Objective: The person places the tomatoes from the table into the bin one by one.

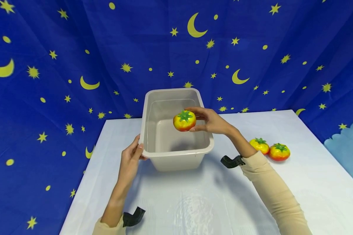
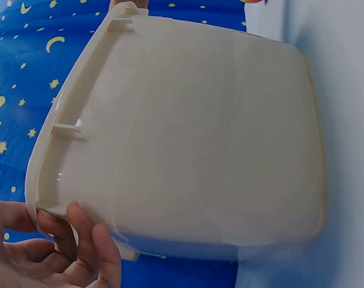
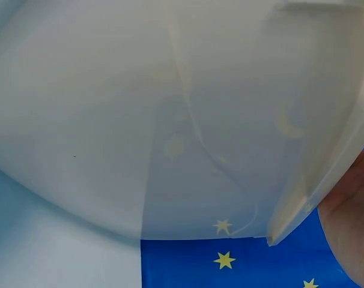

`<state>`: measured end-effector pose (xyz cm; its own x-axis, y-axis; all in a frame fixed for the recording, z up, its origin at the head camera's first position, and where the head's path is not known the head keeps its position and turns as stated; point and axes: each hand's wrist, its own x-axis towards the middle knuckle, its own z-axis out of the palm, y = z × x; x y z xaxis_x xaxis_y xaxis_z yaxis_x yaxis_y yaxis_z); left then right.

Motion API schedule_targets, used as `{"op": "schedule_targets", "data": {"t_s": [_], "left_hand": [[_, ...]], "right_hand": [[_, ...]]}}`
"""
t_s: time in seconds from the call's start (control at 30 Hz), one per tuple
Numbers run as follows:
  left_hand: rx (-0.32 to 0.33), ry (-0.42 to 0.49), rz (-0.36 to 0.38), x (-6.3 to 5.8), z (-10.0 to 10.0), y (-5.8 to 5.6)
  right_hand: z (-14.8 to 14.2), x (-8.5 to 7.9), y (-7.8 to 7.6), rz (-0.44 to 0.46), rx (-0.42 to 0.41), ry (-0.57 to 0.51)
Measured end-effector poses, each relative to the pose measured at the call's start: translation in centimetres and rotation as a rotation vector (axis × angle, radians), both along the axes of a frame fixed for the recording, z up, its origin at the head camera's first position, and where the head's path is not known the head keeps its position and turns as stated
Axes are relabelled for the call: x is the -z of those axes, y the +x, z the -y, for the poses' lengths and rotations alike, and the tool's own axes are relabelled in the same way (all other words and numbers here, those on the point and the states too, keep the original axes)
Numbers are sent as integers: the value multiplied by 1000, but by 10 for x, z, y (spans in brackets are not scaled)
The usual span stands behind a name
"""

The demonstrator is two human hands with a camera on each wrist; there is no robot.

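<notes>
Centrally, head view: the right hand (image 1: 210, 121) pinches a tomato (image 1: 184, 120) over the opening of a bin (image 1: 176, 163), shaded inside; the left hand (image 1: 130, 160) pinches its rim; two further tomatoes (image 1: 279, 152) rest on the surface (image 1: 176, 202). Left wrist: outer wall (image 2: 188, 132), fingers (image 2: 83, 246) curled beneath the rim. Right wrist: opposite wall (image 3: 98, 120), partial palm (image 3: 353, 222); pinch unseen.

Three tomatoes (image 1: 184, 121), one bin (image 1: 176, 162)

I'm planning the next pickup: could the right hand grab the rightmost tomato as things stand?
Probably not yet: the right hand is holding another tomato over the bin. Otherwise, the rightmost tomato looks within reach, with its top uncovered.
</notes>
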<state>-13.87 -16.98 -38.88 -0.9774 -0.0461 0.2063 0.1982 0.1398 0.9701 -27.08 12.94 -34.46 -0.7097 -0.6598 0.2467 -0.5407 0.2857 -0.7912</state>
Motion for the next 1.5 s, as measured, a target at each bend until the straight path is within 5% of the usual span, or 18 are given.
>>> {"op": "schedule_targets", "data": {"t_s": [0.93, 1.5], "left_hand": [[5, -1, 14, -3, -1, 2], [6, 0, 7, -2, -1, 1]], "right_hand": [[-7, -6, 3, -66, 23, -68], [-31, -6, 10, -49, 108, -92]]}}
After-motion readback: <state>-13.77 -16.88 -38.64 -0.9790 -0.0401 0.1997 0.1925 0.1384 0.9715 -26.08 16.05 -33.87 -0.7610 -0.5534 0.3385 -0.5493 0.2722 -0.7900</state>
